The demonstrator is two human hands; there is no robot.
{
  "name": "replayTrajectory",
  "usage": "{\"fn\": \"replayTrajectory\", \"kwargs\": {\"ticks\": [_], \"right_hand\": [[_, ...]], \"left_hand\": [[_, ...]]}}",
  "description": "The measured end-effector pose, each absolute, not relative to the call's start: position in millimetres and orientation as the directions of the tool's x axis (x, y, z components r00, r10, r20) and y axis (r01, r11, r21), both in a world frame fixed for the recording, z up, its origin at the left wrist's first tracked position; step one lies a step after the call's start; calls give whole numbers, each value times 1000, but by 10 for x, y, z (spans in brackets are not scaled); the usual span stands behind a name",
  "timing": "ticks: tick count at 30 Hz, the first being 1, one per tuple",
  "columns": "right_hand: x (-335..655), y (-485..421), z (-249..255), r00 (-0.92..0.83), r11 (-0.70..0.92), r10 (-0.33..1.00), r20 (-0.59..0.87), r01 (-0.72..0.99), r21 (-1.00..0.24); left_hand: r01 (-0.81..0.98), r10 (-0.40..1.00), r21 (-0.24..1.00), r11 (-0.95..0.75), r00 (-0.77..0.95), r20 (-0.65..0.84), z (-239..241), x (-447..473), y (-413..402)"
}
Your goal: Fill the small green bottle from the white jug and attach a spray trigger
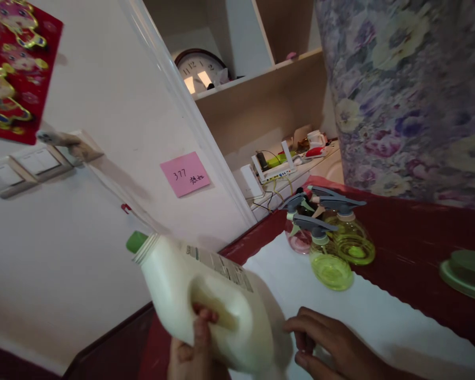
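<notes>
Nearest the lens: left hand (pixel 193 351) clenched through the handle of a white jug (pixel 206 301), tilted, green cap (pixel 136 241) on and pointing up-left, held above the white cloth (pixel 380 316). Right hand (pixel 332 345) just beside the jug's base, fingers curled, grasping nothing visible. Three spray bottles (pixel 332 243) clustered well apart, triggers fitted. Cap not yet off; nothing poured, by the look of it.

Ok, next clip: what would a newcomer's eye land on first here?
Probably the big white jug with a green cap, tilted at bottom centre, the left hand through its handle and the right hand beside it on the white cloth. Behind stand three spray bottles, and a pink note sticks on the wall.
</notes>
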State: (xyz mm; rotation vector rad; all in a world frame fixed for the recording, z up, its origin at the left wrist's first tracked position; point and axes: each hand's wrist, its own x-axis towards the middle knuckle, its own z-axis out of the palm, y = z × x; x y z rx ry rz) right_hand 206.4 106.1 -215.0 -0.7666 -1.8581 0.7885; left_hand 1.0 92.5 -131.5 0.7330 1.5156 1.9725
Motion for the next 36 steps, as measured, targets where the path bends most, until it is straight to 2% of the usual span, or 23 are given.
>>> {"fn": "replayTrajectory", "kwargs": {"ticks": [6, 10, 15, 20, 23, 28, 31, 34, 36], "right_hand": [[2093, 1097, -2232, -324, 571, 795, 513, 115, -812], [2093, 1190, -2317, -438, 568, 769, 466, 135, -812], [2064, 1283, -2438, -521, 579, 735, 434, 149, -802], [2071, 1281, -2572, -439, 558, 782, 442, 177, -811], [2092, 1296, -2636, -391, 475, 837, 382, 175, -862], [2112, 1384, -2686, -369, 280, 898, 239, 62, -958], [2179, 1428, -2648, -310, 218, 931, 195, 43, -975], [2316, 1485, -2557, -386, 219, 908, 163, 104, -970], [2388, 1524, -2470, -420, 229, 897, 139, 171, -958]], "left_hand": [[-91, 745, 984, -155, -665, 56, -1558, 476, 1079], [-92, 788, 981, -169, -611, 78, -1685, 656, 1100], [-100, 868, 993, -64, -497, 6, -1836, 743, 1164], [-139, 909, 990, -19, -415, -41, -1865, 753, 1267], [-147, 945, 989, -19, -325, -30, -1806, 726, 1300], [-145, 976, 987, -64, -214, 32, -1737, 646, 1254], [-172, 987, 981, -87, -149, 61, -1741, 562, 1099], [-55, 962, 986, -159, -233, 142, -1719, 377, 867], [95, 894, 959, -267, -348, 284, -1665, 173, 748]]}}
